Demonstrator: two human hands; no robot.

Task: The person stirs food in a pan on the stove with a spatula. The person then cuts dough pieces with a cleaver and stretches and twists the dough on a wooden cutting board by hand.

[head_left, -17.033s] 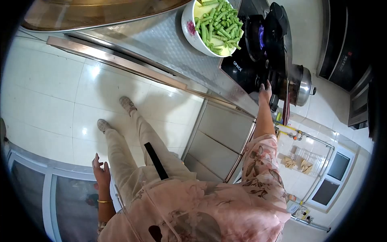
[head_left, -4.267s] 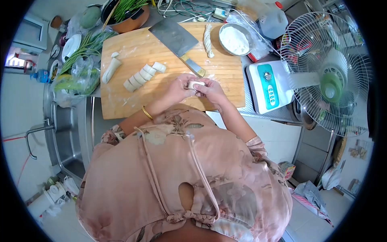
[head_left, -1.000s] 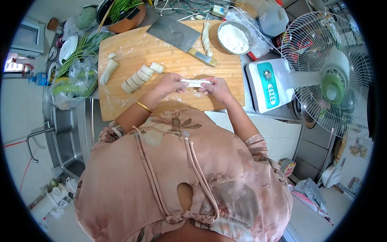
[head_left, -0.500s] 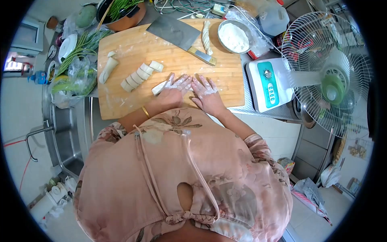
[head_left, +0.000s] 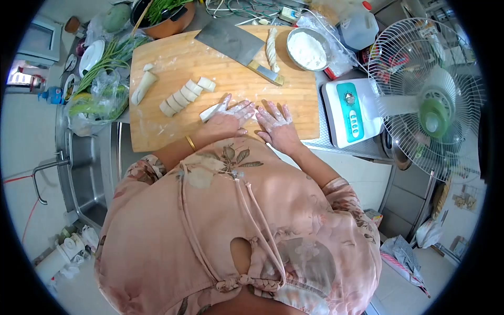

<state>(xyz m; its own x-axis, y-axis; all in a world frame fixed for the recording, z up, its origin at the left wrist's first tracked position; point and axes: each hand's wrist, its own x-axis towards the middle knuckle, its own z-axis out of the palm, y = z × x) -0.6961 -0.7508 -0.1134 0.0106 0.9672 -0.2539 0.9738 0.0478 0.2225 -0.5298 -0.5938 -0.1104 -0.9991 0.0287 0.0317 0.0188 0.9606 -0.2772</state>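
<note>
On the wooden board (head_left: pixel 173 58), we see two hands laid flat with their palms down. The left hand (head_left: pixel 226 123) has its fingers stretched and spread, not curled around anything. From under its left side pokes one end of a white dough strip (head_left: pixel 209 113); we cannot tell how far the rest goes. The right hand (head_left: pixel 278 128) is flat and spread too, just beside the left, and we cannot tell if dough is under it. White powder covers the fingers of both. Near the left hand we see a row of cut dough pieces (head_left: pixel 184 97). Past the hands lies a big cleaver (head_left: pixel 231 42), then a twisted dough stick (head_left: pixel 272 50) and a bowl of white powder (head_left: pixel 307 50).
</note>
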